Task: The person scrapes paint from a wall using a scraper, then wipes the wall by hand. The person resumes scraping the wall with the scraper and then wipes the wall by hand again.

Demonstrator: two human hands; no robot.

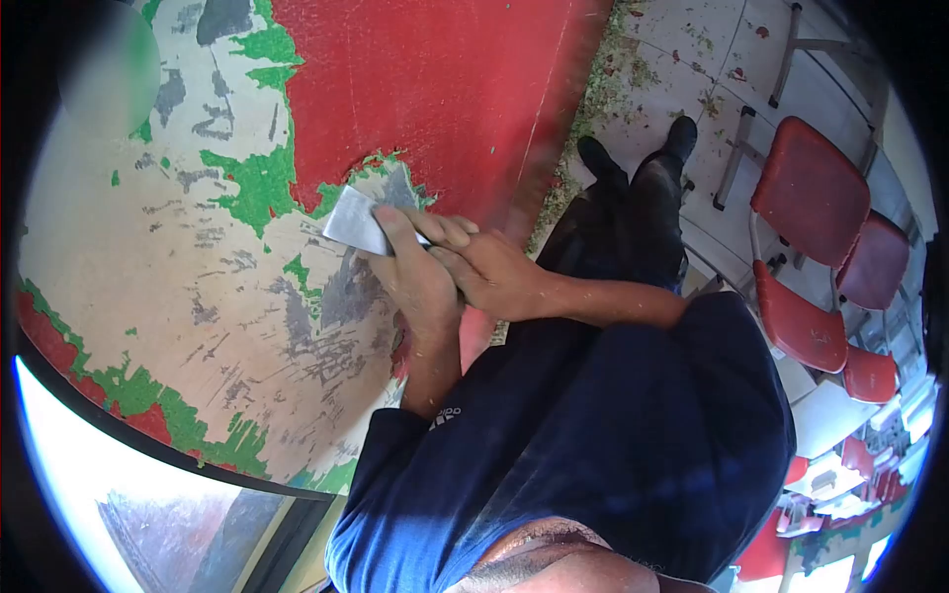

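Note:
A metal scraper (354, 223) with a wide flat blade lies against the painted wall surface (227, 316), just below a ragged edge of red and green paint. My left hand (420, 282) is closed on the scraper, with a finger or thumb along the blade. Beside it, my right hand (499, 275) has its fingers wrapped round the handle area, touching the left hand. Most of the handle is hidden by both hands. Bare whitish and grey patches surround the blade, while solid red paint (415, 89) covers the surface above.
Paint flakes (618, 94) litter the tiled floor (692, 44) along the wall's foot, near my dark shoes (676, 138). Red chairs (811, 193) with metal legs stand at the right. A bright opening (74, 465) lies beyond the wall's dark edge at lower left.

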